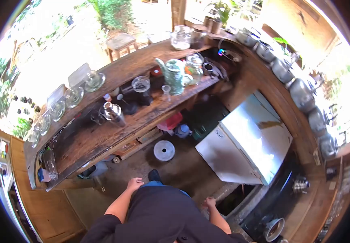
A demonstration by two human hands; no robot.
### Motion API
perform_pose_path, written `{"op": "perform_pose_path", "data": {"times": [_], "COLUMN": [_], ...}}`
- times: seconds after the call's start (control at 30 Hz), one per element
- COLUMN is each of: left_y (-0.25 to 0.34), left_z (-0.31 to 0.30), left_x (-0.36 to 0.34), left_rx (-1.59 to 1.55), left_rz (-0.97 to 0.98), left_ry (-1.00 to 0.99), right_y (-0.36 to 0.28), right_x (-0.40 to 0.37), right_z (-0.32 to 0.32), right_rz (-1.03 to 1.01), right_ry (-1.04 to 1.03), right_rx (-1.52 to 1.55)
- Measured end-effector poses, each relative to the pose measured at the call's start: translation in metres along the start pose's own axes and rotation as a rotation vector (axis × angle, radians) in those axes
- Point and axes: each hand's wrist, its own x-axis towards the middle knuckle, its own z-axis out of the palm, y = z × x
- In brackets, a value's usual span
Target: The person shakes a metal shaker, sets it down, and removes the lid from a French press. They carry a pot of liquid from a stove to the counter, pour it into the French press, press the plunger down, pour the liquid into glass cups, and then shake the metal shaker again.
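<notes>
Directly below the camera, a person in a dark top is seen standing on a bare earthen floor (pixel 185 168) inside an open-sided wooden shelter. The left hand (pixel 135 184) is held low beside the hip and the right hand (pixel 210 201) hangs at the other side. Nothing is seen held in either hand. Whether the fingers are spread or closed cannot be told at this size.

A dark shoe (pixel 154 175) is seen just beside the left hand. Ahead of it a round metal lid (pixel 164 150) lies flat on the floor, apart from both hands. A white chest (pixel 244 150), lid shut, is placed near the right hand, against the curved wooden wall.

A long wooden counter (pixel 98 139) runs up the left side. On it are set a metal shaker (pixel 114 114), a green teapot (pixel 173 75) and a glass jar (pixel 193 69) just beside the teapot. Glass bowls (pixel 94 81) are lined along the upper ledge (pixel 132 65). A blue-capped bottle (pixel 182 130) is stored under the counter. Metal pots (pixel 302 94) are ranged along the right-hand wall.
</notes>
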Motion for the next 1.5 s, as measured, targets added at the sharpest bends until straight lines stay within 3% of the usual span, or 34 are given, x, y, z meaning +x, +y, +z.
{"op": "perform_pose_path", "data": {"times": [0.07, 0.13, 0.17, 0.23, 0.3, 0.37, 0.4, 0.43, 0.5, 0.53, 0.6, 0.73, 0.77, 0.83, 0.97, 1.07, 1.23, 1.4, 1.5], "left_y": [-0.018, -0.025, -0.030, -0.030, -0.013, 0.008, 0.020, 0.034, 0.060, 0.075, 0.113, 0.183, 0.202, 0.234, 0.276, 0.308, 0.339, 0.369, 0.388], "left_z": [-0.011, -0.025, -0.030, -0.042, -0.057, -0.075, -0.081, -0.086, -0.087, -0.090, -0.097, -0.111, -0.114, -0.116, -0.120, -0.127, -0.136, -0.165, -0.184], "left_x": [0.013, 0.020, 0.024, 0.035, 0.036, 0.036, 0.037, 0.039, 0.042, 0.043, 0.039, 0.030, 0.028, 0.020, 0.033, 0.027, 0.026, 0.014, 0.007], "left_rx": [-0.042, -0.060, -0.078, -0.237, -0.264, -0.278, -0.296, -0.315, -0.428, -0.534, -0.583, -0.589, -0.599, -0.669, -0.725, -0.695, -0.676, -0.372, -0.333], "left_rz": [0.018, 0.014, -0.005, 0.005, 0.040, 0.073, 0.139, 0.206, 0.233, 0.276, 0.283, 0.321, 0.329, 0.329, 0.358, 0.358, 0.411, 0.522, 0.615], "left_ry": [0.039, 0.120, 0.131, 0.216, 0.276, 0.330, 0.344, 0.356, 0.354, 0.356, 0.371, 0.413, 0.457, 0.513, 0.651, 0.755, 0.872, 1.160, 1.180], "right_y": [-0.071, -0.145, -0.213, -0.295, -0.385, -0.449, -0.493, -0.527, -0.579, -0.602, -0.634, -0.675, -0.680, -0.691, -0.699, -0.698, -0.708, -0.726, -0.748], "right_x": [0.024, 0.030, -0.010, -0.026, -0.072, -0.085, -0.128, -0.151, -0.183, -0.203, -0.225, -0.217, -0.213, -0.205, -0.174, -0.167, -0.183, -0.220, -0.238], "right_z": [0.020, 0.058, 0.074, 0.114, 0.145, 0.184, 0.195, 0.209, 0.239, 0.251, 0.278, 0.335, 0.344, 0.355, 0.383, 0.378, 0.334, 0.275, 0.239], "right_rz": [-0.156, -0.243, -0.186, -0.401, -0.645, -1.051, -1.345, -1.488, -1.482, -1.613, -1.676, -2.048, -2.065, -1.983, -2.024, -1.987, -1.948, -1.844, -1.833], "right_ry": [-0.008, -0.065, -0.087, -0.072, -0.116, -0.074, -0.003, -0.074, -0.261, -0.274, -0.445, -0.402, -0.438, -0.577, -0.686, -0.644, -0.725, -0.713, -0.739], "right_rx": [-0.150, 0.223, 0.248, 0.145, -0.032, -0.170, -0.263, -0.235, -0.220, -0.243, -0.239, -0.577, -0.573, -0.854, -0.829, -0.767, -0.616, -0.468, -0.378]}}
